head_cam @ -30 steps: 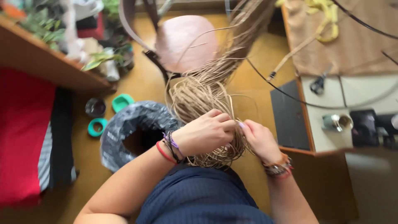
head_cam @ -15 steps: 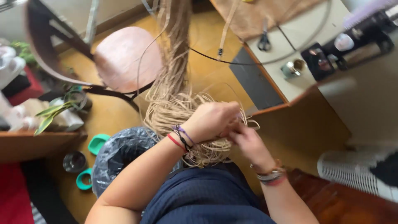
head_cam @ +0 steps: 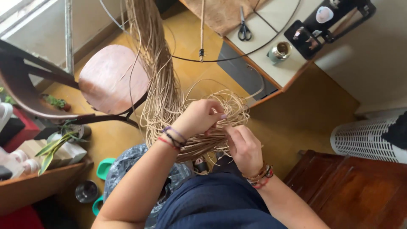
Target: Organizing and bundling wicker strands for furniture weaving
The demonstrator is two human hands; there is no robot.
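Raffia bundle (head_cam: 169, 106): long axis runs from the wooden chair (head_cam: 112, 78) down to the lap. Left hand (head_cam: 199, 118) closed around its looped end; right hand (head_cam: 245, 146) pinches strands just beside.

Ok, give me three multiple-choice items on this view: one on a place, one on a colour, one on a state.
1. Where do the scissors lie?
A. on the light table top
B. on the chair seat
C. on the floor

2. What colour is the wooden chair seat?
A. blue
B. reddish brown
C. white

3. What is the left hand doing?
A. resting flat on the table
B. holding scissors
C. gripping the bundle of pale straw fibres

Answers: 1 A, the scissors rest beside a metal tin; 2 B, the seat is reddish brown; 3 C, the fingers close on strands, with the right hand alongside.
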